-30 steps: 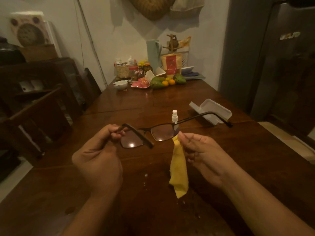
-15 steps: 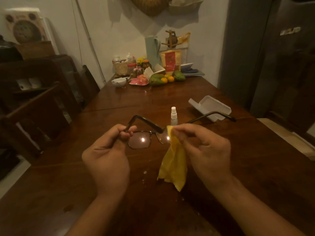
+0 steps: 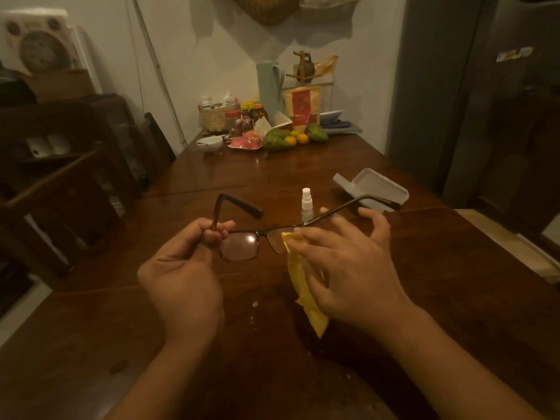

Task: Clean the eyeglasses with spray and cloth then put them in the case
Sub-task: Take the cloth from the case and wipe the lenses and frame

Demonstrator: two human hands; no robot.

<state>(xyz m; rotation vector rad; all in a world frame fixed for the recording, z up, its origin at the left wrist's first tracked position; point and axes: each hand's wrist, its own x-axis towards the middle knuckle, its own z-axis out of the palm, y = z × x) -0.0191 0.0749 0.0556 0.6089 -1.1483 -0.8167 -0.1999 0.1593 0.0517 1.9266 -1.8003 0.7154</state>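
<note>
The left hand [image 3: 185, 268] pinched the eyeglasses [image 3: 242, 244] by 1 hinge; the right hand [image 3: 348, 268] pressed the cloth [image 3: 300, 283] on a lens. Wiping seemed underway; casing them in the open case [image 3: 375, 186] looked next.

the table [image 3: 424, 268] is dark reddish-brown wood. above it, the eyeglasses [image 3: 239, 247] have a dark, near-black frame with faintly pinkish lenses. the cloth [image 3: 303, 286] against them is plain yellow with a zigzag edge. behind the eyeglasses, the spray bottle [image 3: 306, 204] is clear with a white cap; the open case [image 3: 371, 186] beyond is white.
</note>
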